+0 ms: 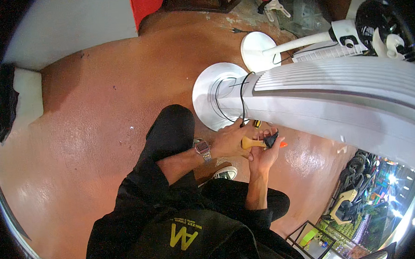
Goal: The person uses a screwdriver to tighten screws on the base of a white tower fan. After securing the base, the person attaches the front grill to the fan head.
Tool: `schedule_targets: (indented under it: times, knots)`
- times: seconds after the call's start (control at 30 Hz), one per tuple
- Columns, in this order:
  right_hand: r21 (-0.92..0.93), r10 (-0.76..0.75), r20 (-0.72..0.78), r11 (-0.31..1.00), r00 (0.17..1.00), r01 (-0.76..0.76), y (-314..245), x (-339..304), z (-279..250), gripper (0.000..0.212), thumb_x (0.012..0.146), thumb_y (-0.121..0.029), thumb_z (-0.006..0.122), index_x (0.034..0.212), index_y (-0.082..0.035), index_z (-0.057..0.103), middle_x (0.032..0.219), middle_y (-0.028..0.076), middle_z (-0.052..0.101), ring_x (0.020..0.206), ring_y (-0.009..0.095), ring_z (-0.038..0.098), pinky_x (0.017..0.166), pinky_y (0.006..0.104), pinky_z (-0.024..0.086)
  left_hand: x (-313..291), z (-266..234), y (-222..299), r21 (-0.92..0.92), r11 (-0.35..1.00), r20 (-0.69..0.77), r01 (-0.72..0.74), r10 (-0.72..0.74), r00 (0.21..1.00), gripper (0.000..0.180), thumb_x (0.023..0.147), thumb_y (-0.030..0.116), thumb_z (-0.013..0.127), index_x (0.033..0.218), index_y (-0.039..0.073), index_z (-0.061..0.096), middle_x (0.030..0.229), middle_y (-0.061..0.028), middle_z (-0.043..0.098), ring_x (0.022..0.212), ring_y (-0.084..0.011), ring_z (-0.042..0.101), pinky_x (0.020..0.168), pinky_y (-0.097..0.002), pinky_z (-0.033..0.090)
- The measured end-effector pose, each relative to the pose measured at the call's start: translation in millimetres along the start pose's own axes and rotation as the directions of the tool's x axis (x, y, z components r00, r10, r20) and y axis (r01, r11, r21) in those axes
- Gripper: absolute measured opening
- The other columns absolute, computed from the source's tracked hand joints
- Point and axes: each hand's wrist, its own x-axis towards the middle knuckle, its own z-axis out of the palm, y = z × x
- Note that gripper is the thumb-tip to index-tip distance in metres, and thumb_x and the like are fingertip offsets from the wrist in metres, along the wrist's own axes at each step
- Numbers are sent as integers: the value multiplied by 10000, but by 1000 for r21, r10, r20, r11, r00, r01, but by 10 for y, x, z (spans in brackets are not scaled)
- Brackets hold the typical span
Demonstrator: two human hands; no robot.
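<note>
My left hand (228, 141), with a metal-banded watch on its wrist, closes at the handle end of a small brush (253, 143). The brush has a tan handle and a black head. Around the head and lower handle curl the fingers of my right hand (262, 158), palm up. Just beyond my left fingertips, a black power cord (242, 99) loops around the neck of a white tower fan (318, 88). An orange tip (283, 144) sticks out beside my right thumb; what it belongs to is hidden. A yellow-and-black object (257, 123) is near my fingers, partly covered.
The tower fan's round white base (208, 94) is in front of my knees. Behind it is a white pedestal fan (259, 49) with a black plug (236, 30). A grey panel (80, 30) rises at far left. Parked motorbikes (349, 187) appear at right, beyond the red-brown floor (100, 135).
</note>
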Motion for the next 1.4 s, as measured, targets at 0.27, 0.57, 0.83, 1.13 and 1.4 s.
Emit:
schedule_targets:
  times: [0.27, 0.57, 0.83, 1.13, 1.4]
  knots:
    - [-331, 16, 37, 944, 999, -3, 518, -344, -950, 588, 957, -549, 379, 1155, -13, 520, 900, 83, 566, 761, 193, 570, 714, 316, 501, 204, -635, -520, -36, 980, -255, -196, 181, 950, 619, 730, 462, 741, 1142, 41, 553, 1008, -198, 597, 846, -265, 636, 718, -369, 504]
    - [-510, 105, 854, -16, 509, 860, 473, -392, -486, 150, 852, -124, 670, 918, -24, 580, 971, 156, 574, 819, 252, 612, 719, 329, 536, 867, -1083, -858, -136, 990, -688, 34, -119, 716, 516, 804, 417, 661, 1045, -37, 619, 823, -175, 671, 764, -294, 661, 700, -391, 510]
    - [-225, -297, 950, -438, 97, 870, 24, -70, 1336, 179, 773, -77, 689, 724, -49, 519, 669, 103, 539, 619, 255, 558, 541, 382, 441, 800, -1258, -1047, 195, 837, -629, 511, -294, 720, 297, 824, 150, 511, 982, -53, 660, 936, -277, 652, 916, -377, 655, 780, -451, 533]
    - [-498, -5, 844, -381, 537, 779, 1408, 2079, 1059, 218, 698, -168, 678, 781, 32, 656, 784, 257, 653, 771, 425, 649, 701, 465, 527, 798, -1195, -1034, 418, 797, -551, 437, -160, 819, 285, 804, 159, 513, 940, -19, 689, 970, -255, 661, 897, -368, 672, 727, -456, 553]
    - [-683, 4, 725, -126, 689, 719, 1427, 1365, 1230, 143, 694, -127, 669, 717, 12, 644, 734, 234, 629, 707, 393, 630, 665, 449, 501, 535, -1286, -1149, 430, 820, -407, 377, -197, 892, 273, 803, 147, 536, 939, -28, 695, 981, -234, 667, 912, -353, 669, 766, -444, 545]
